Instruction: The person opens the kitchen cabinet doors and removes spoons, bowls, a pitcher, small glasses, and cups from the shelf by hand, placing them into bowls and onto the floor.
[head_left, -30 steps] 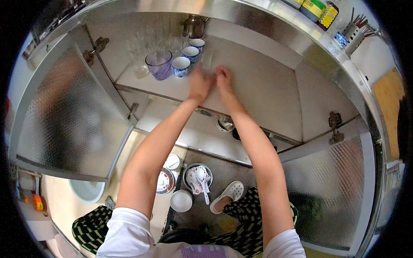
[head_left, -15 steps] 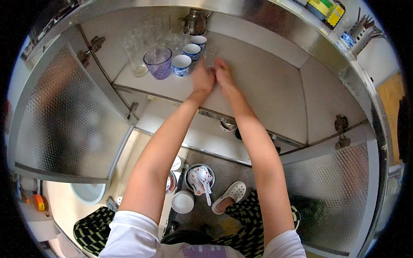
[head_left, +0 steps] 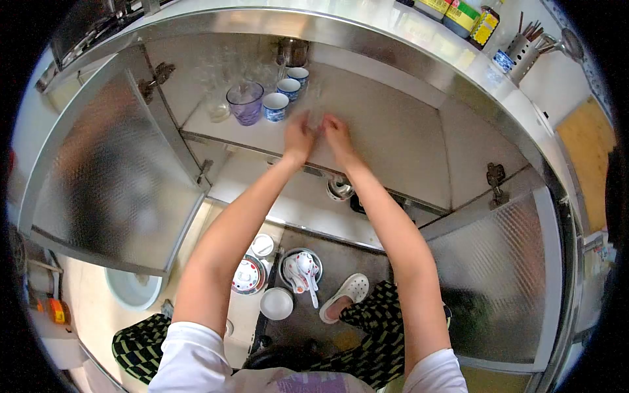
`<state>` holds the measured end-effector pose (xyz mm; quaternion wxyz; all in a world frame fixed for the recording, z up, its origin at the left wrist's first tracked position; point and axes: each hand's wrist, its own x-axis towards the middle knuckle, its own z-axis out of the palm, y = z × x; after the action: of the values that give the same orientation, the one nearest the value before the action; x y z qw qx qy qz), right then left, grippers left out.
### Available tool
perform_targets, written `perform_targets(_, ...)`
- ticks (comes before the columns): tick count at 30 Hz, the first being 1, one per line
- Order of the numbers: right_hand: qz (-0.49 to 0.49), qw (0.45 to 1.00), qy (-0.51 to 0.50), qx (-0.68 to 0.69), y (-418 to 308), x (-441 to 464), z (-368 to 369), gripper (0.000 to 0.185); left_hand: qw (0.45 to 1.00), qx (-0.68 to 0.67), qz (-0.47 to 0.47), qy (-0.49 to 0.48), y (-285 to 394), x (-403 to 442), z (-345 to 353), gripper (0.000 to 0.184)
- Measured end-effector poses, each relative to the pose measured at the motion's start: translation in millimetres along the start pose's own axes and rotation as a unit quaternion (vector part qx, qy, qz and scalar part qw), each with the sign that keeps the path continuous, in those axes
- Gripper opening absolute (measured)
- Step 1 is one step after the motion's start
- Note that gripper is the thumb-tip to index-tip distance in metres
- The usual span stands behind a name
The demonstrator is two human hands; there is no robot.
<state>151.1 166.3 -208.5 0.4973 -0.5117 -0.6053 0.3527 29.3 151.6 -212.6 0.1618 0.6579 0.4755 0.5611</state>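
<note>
Inside the open cabinet, both my hands reach over the front of the upper shelf (head_left: 386,144). My left hand (head_left: 299,139) and my right hand (head_left: 337,135) face each other with curled fingers around a faint clear glass (head_left: 315,108). Its outline is blurred, and the fingers partly cover it. Left of my hands stand several blue-and-white cups (head_left: 275,107) in a slanting row. Beside the nearest cup is a purple tumbler (head_left: 246,108). Several clear glasses (head_left: 219,110) crowd the shelf's left side, and a metal pot (head_left: 293,52) sits behind.
Frosted doors (head_left: 111,177) hang open on both sides. Below lie a bowl of spoons (head_left: 303,267), a white bowl (head_left: 276,304) and a lidded patterned dish (head_left: 247,274). Bottles (head_left: 485,27) and a utensil holder (head_left: 522,56) stand on the counter above.
Both hands have come back toward the shelf's front edge, slightly farther apart, with the clear glass between them. The camera view has shifted, showing more of the countertop.
</note>
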Motion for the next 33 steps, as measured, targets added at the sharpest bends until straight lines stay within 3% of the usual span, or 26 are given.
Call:
perform_targets(3, 0.022, 1.0, 0.002, -0.011, -38.0, -36.2, 1.1, 0.026, 1.0, -0.02, -0.011, 0.019, 27.7, -13.9, -18.1, 0.033)
perform_targets(5, 0.018, 0.99, 0.126, 0.064, -55.9, -57.5, 10.6, 0.026, 0.999, -0.028, -0.017, 0.017, 56.7, -26.2, -40.8, 0.031)
perform_targets(8, -0.029, 0.991, 0.092, 0.089, -70.7, -86.7, 15.9, 0.026, 0.999, -0.025, -0.046, 0.007, 86.9, -48.1, -74.0, 0.031)
perform_targets(14, -0.024, 0.988, 0.043, 0.144, -103.4, -161.8, 53.8, 0.027, 0.997, -0.068, -0.014, 0.025, 87.4, -110.4, -135.7, 0.033)
perform_targets(22, 0.035, 0.995, -0.039, 0.08, -28.1, -255.2, 149.3, 0.024, 0.993, -0.005, -0.115, 0.02, 32.4, -236.4, -198.7, 0.03)
perform_targets(24, 0.082, 0.992, -0.085, 0.047, -1.0, -282.3, 172.1, 0.025, 0.978, -0.053, -0.201, 0.024, 9.5, -270.7, -206.7, 0.029)
perform_targets(25, 0.031, 0.998, -0.052, 0.01, -1.5, -298.3, 179.0, 0.026, 0.977, -0.052, -0.205, 0.023, -0.5, -284.9, -211.7, 0.029)
perform_targets(28, 0.125, 0.986, -0.067, 0.085, 5.0, -331.3, 202.6, 0.029, 0.968, 0.038, -0.249, 0.009, -31.0, -326.4, -224.8, 0.028)
perform_targets(31, 0.146, 0.983, -0.113, -0.01, 20.0, -355.8, 221.2, 0.028, 0.949, 0.015, -0.314, 0.007, -62.6, -364.5, -233.5, 0.027)
perform_targets(33, 0.156, 0.976, -0.153, 0.01, 29.3, -369.3, 233.3, 0.029, 0.935, -0.002, -0.354, 0.036, -66.4, -383.4, -239.7, 0.027)
